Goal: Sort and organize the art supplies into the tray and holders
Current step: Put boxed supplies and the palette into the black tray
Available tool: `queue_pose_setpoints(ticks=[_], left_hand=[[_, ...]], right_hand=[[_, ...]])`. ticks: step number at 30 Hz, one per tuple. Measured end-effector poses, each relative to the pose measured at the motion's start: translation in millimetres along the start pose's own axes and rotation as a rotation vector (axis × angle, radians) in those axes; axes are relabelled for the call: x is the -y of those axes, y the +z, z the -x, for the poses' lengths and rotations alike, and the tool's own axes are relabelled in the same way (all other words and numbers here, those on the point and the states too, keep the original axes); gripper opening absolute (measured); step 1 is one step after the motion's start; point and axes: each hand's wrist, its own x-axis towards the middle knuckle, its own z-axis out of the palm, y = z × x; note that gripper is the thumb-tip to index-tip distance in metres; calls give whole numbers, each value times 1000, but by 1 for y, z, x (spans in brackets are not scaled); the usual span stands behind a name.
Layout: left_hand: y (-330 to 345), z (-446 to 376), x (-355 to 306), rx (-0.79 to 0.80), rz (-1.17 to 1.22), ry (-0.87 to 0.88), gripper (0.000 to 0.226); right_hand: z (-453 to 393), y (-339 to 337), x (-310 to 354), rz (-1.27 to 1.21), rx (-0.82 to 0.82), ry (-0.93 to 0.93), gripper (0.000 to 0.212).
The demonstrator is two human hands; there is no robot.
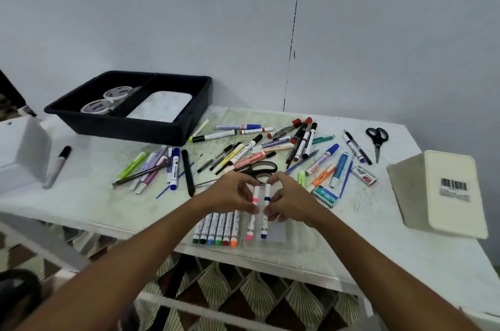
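Nearest to us, our two hands meet over the front edge of the white counter (351,246). Our left hand (230,194) pinches a white marker with a pink band and pink cap (253,211) between thumb and fingertips, and our right hand (290,199) pinches a white marker with a blue band and blue cap (265,210) the same way. The two markers stand side by side, caps toward us, over a shallow clear plastic tray (286,242) at the counter's front edge. Just left of them a row of six white markers with coloured caps (216,229) lies parallel in that tray.

Starting at the far left, a white open box (24,152) sits at the counter's edge, with a grey marker with a black cap (57,166) lying just beside it. Behind these, against the wall, is a black plastic divided bin (130,127); its left compartment holds two rolls of white tape (108,101) and its right compartment a white tray-like insert (162,106). In the middle of the counter a loose scatter of pens, markers and highlighters (243,149) spreads out, with black-handled scissors (258,169) just beyond our fingers. To the right lie a small teal-and-white box (326,196) and a white eraser box (364,175). Farther right, smaller black scissors (377,141) lie apart, and a cream plastic holder with a barcode label (438,192) lies tipped on its side.
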Motion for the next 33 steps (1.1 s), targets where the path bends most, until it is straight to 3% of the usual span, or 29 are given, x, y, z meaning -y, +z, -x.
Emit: queue_pose_setpoints(ticks=[14,18,22,33], left_hand=[[14,4,11,-22,-214,97,69],[12,3,16,-48,-389,113,73],[8,7,19,-35,-379,154,71],[5,17,18,52,-547,186,78]], right_hand=[[1,12,-4,-33,38,79,69],[0,14,-5,-21,35,95,76],[-1,17,-4,-6,30,94,83],[-6,20,-3,311,6,2,76]])
